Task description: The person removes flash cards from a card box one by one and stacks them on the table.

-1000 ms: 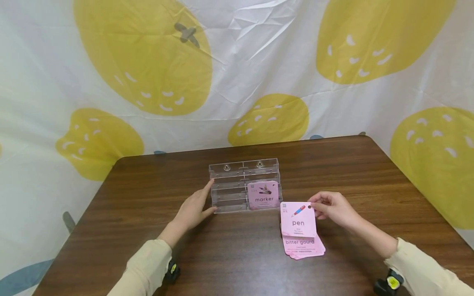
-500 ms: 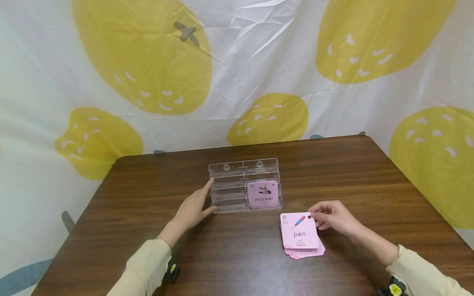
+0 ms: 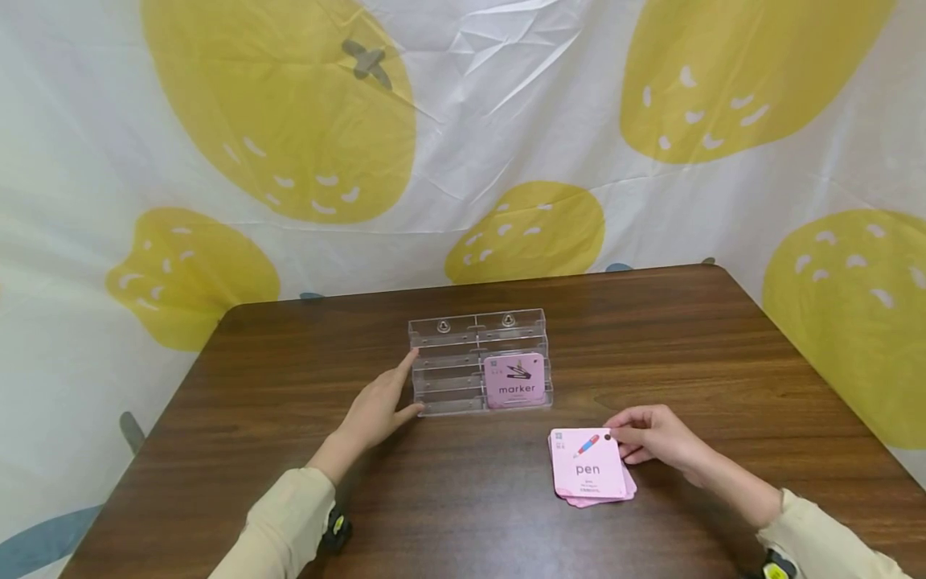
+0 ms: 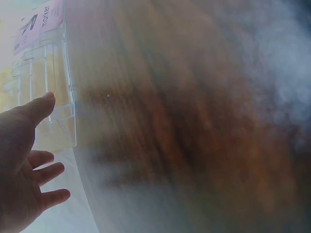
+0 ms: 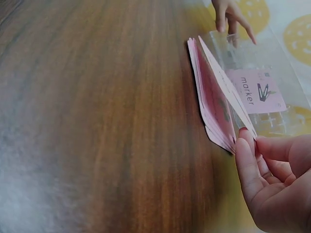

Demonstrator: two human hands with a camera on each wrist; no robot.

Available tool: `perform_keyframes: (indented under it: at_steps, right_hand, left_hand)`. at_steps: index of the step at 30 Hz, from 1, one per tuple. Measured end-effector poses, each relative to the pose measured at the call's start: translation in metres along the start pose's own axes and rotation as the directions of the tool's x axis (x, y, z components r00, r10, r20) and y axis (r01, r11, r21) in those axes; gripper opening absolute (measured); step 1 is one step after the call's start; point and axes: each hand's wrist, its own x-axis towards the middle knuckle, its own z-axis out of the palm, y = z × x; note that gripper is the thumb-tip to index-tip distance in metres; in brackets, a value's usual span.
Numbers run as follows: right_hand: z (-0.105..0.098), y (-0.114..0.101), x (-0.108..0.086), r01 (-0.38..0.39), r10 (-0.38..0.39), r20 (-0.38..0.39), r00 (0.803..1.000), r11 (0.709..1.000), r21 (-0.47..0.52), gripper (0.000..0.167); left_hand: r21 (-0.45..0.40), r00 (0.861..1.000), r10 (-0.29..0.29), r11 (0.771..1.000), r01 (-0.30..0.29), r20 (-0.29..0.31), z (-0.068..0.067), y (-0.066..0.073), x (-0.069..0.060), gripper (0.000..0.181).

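Note:
A clear tiered rack (image 3: 448,375) stands on the table, with the pink marker card (image 3: 514,380) in its lower right pocket. My left hand (image 3: 372,410) touches the rack's left side, thumb and forefinger spread; the left wrist view shows its other fingers apart. Between thumb and fingertips my right hand (image 3: 661,438) pinches the pen card (image 3: 587,464) by its upper right corner. Seen from the right wrist, that card (image 5: 228,87) is tilted, its pinched edge raised over the pink card stack (image 5: 206,102). In the head view it hides most of the stack.
The brown wooden table (image 3: 289,346) reaches back to a white cloth (image 3: 340,257) with yellow fruit prints. Dark devices are strapped to both wrists, beside the cream sleeves.
The pen card and my right hand have moved down toward the near side, over the stack, and the bitter gourd card is now covered. My left hand has stayed at the rack.

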Motion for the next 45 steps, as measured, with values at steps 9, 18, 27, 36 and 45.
perform_keyframes:
  at_steps: [9, 18, 27, 36, 45]
  right_hand:
    - [0.0, 0.005, -0.002, 0.014, -0.015, -0.039, 0.999, 0.999, -0.039, 0.032]
    - [-0.008, 0.006, -0.006, 0.009, -0.015, -0.08, 0.997, 0.998, -0.064, 0.03]
    - [-0.013, 0.002, -0.005, 0.02, -0.028, -0.095, 0.995, 0.997, -0.08, 0.031]
    - [-0.01, -0.011, 0.01, 0.058, -0.065, -0.105, 0.992, 0.996, -0.066, 0.034]
    - [-0.005, -0.038, 0.027, 0.131, -0.135, -0.126, 0.983, 0.991, -0.036, 0.036]
  left_hand:
    - [0.001, 1.0, -0.001, 1.0, 0.001, 0.001, 0.001, -0.001, 0.0, 0.085]
    - [-0.004, 1.0, 0.002, 1.0, -0.002, -0.003, 0.0, 0.0, 0.0, 0.085]
    - [0.001, 1.0, -0.011, 1.0, 0.011, 0.01, 0.0, 0.0, 0.0, 0.085]
    - [-0.007, 1.0, -0.01, 1.0, 0.01, 0.006, 0.001, 0.0, -0.002, 0.085]
    - [-0.007, 1.0, -0.016, 1.0, 0.016, 0.012, 0.0, 0.0, 0.0, 0.085]
